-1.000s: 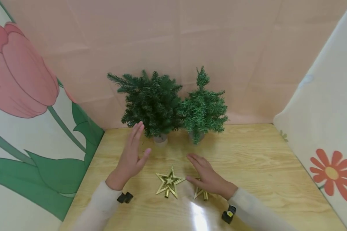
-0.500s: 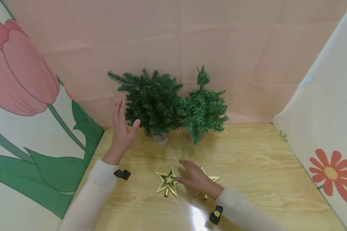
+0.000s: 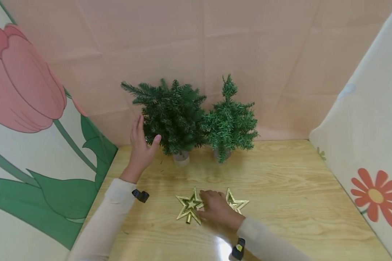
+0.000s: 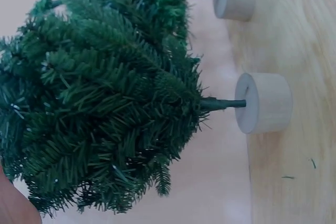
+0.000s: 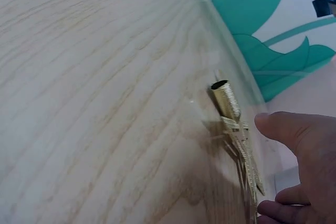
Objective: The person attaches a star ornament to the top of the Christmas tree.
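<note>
A gold star tree topper lies on the table. My right hand is at its right edge. In the right wrist view, the thumb and fingers of this hand stand apart beside the topper, whose hollow socket faces the camera. Partly covered by that hand, a second gold star lies further right. My left hand is raised, thumb apart, at the left side of a dark green artificial tree. The left wrist view shows the tree's needles and a bit of the hand.
A lighter green small tree stands to the right, its branches meeting the dark one's. Both have round pale bases. Behind them hangs a pink cloth. Flower-printed cloths flank the wooden table. Loose needles lie near the dark tree.
My left hand has moved up and left to the dark tree's side. My right hand has moved left and slightly down, from over the right star toward the left one.
</note>
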Action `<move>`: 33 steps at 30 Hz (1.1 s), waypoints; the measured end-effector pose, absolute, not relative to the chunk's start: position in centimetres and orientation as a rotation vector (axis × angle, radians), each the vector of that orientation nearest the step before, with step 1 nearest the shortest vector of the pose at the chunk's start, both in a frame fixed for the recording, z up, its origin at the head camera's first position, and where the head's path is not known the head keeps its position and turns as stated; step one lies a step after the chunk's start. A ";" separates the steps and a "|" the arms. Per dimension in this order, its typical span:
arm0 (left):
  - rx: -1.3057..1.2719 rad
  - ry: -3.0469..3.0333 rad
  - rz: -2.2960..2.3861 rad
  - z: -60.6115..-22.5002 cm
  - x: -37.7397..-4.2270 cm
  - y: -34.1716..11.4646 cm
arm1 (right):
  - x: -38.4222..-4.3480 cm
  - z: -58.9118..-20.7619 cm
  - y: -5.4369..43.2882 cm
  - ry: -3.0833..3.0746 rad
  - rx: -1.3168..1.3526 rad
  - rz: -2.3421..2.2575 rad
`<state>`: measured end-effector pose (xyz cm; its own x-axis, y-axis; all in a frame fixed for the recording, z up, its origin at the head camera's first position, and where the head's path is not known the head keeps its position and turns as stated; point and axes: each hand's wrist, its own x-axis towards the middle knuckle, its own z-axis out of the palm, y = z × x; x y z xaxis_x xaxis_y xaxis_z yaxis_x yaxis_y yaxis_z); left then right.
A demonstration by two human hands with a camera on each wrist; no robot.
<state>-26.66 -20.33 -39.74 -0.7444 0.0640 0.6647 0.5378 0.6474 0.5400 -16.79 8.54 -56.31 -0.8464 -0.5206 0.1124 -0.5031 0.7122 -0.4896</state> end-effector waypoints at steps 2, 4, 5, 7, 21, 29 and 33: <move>-0.466 -2.247 -1.018 -39.9 -26.8 -20.3 | -16.7 -56.4 8.6 2.888 -0.861 -0.786; -0.469 -2.243 -1.045 -39.9 -27.0 -20.3 | -16.6 -56.3 8.5 2.888 -0.858 -0.780; -0.469 -2.240 -1.065 -40.0 -27.1 -20.3 | -16.6 -56.2 8.5 2.888 -0.849 -0.769; -0.471 -2.231 -1.106 -40.0 -27.2 -20.3 | -16.4 -56.2 8.4 2.888 -0.826 -0.743; -0.457 -2.234 -1.148 -41.1 -26.7 -20.4 | -15.9 -57.0 7.7 2.926 -0.836 -0.601; -0.443 -2.250 -1.144 -41.5 -26.8 -20.3 | -16.0 -57.7 7.5 2.953 -0.856 -0.559; -0.446 -2.243 -1.135 -41.2 -27.0 -20.2 | -16.4 -57.9 7.4 2.961 -0.835 -0.524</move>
<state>-26.98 -20.15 -41.22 -0.7760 0.0343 0.6298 0.5277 0.5822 0.6185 -16.38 7.41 -57.93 -0.8567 -0.5111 0.0703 -0.5042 0.8006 -0.3238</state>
